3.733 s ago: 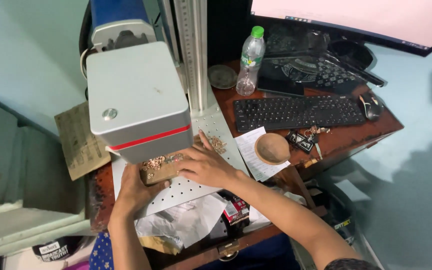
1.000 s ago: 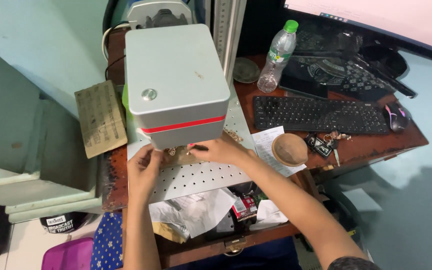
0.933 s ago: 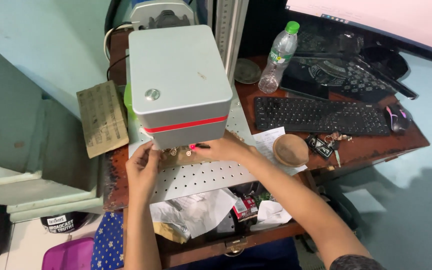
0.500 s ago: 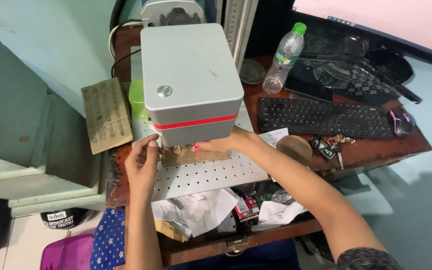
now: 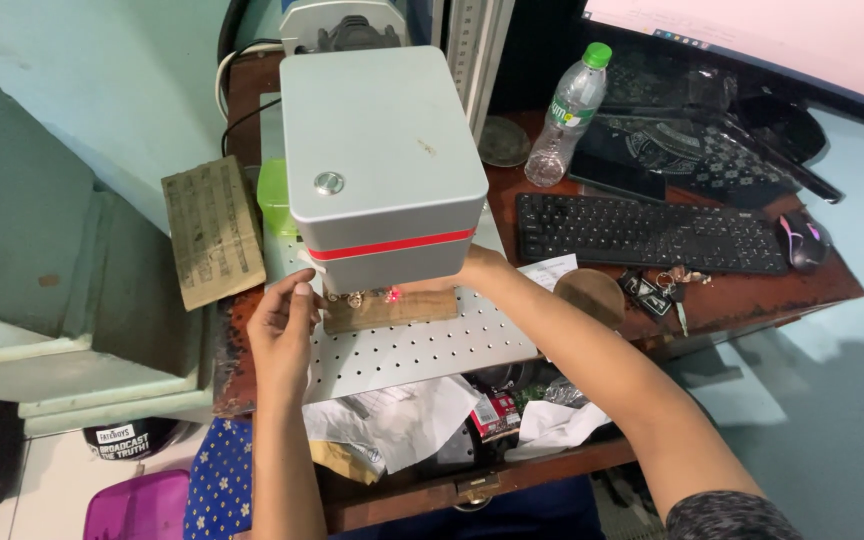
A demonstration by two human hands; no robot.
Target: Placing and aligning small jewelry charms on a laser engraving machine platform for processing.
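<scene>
You're working at a cluttered brown wooden desk, w/ a big grey box-shaped machine head w/ a red stripe hanging over a perforated grey metal work plate. Right of it a black keyboard is lying flat, a clear plastic bottle w/ green cap is standing upright behind it, and a black mouse is sitting at the far right. A slotted tan wooden board is lying off the left edge.

The piece you're handling, a small flat tan wooden block, is lying on the plate, tucked under the head's front edge, w/ a red light dot showing on its top.

Your left hand is resting at the block's left end, fingers loosely together and touching it, not clamped. Your right hand is reaching in at the right end; its fingers are hidden under the head, so can't tell how they're set.

To do this well, I'd say: be keeping the block flat on the plate, both ends pressed evenly, squaring its long edge w/ the hole rows, and keeping fingertips clear of the red dot while nudging in small amts.
</scene>
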